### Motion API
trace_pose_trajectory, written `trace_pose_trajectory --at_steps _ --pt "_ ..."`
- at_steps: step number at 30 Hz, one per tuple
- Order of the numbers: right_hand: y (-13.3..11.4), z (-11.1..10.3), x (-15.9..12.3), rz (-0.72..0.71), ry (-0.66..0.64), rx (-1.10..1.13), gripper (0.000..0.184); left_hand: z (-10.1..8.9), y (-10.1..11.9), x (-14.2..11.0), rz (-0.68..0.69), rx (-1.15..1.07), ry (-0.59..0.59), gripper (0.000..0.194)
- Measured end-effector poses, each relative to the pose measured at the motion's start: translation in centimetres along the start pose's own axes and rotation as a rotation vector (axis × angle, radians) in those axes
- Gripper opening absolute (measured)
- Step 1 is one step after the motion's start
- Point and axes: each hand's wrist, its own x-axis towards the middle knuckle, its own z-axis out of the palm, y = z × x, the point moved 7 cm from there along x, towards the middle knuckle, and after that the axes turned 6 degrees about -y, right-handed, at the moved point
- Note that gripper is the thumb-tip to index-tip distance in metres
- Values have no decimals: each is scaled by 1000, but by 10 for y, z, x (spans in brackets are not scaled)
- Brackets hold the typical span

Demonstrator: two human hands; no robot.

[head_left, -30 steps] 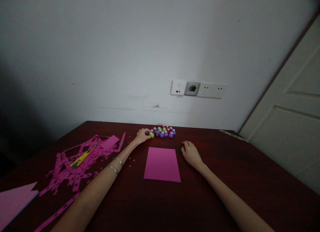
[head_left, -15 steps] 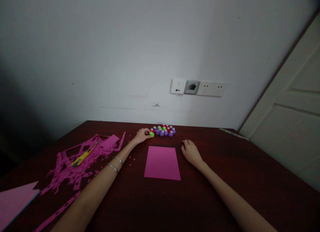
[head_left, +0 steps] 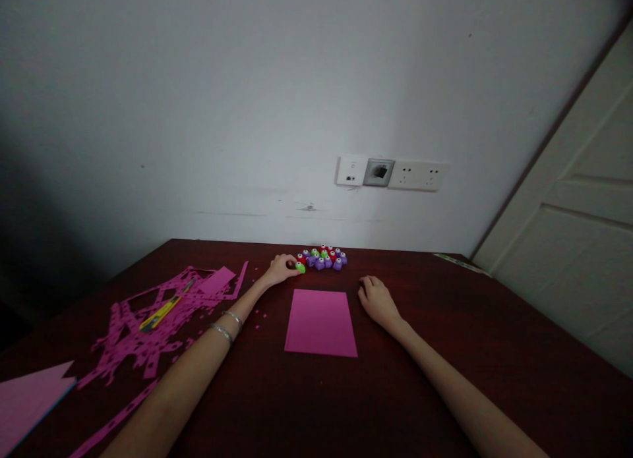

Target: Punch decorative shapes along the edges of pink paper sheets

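At the back of the table my left hand (head_left: 281,269), with two silver bangles on its forearm, has thumb and fingers closed on a small green craft punch (head_left: 300,267) with a white top. This punch stands at the left end of a cluster of purple, red and green craft punches (head_left: 327,261). Nearer to me lies a pink rectangular sheet (head_left: 321,323), flat on the dark wood. Just right of the sheet, my right hand (head_left: 378,301) rests palm down on the table, holding nothing, its fingers loosely bent and partly hidden.
Punched pink paper strips (head_left: 133,339) are heaped on the left, with a yellow utility knife (head_left: 161,313) on top. Tiny pink cutouts are scattered nearby. Light pink sheets (head_left: 32,402) lie at the lower left. A thin flat strip (head_left: 462,265) sits at the back right, before the wall.
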Motion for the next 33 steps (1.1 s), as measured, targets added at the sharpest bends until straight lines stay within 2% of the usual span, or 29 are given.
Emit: trace_pose_trajectory --at_steps 5,10,15,17,19,23,33 --pt "2 0 -1 0 -3 71 29 -11 28 -1 139 0 67 26" --pt "0 -10 2 -31 -4 202 28 -17 80 -15 343 -48 27 26" --pt "-32 -37 6 -177 -63 404 31 -15 127 -36 455 -44 -55 25" --pt "-49 -48 4 -253 -115 652 33 -12 138 -41 474 -41 -79 26" --pt "-61 -58 1 -293 -131 755 32 -9 144 -45 496 -32 -99 25" --pt "-72 -68 -4 -320 -137 752 25 -1 151 -48 551 -12 -136 24" --pt "-76 -68 -6 -298 -225 665 22 9 157 -53 506 3 -228 24"
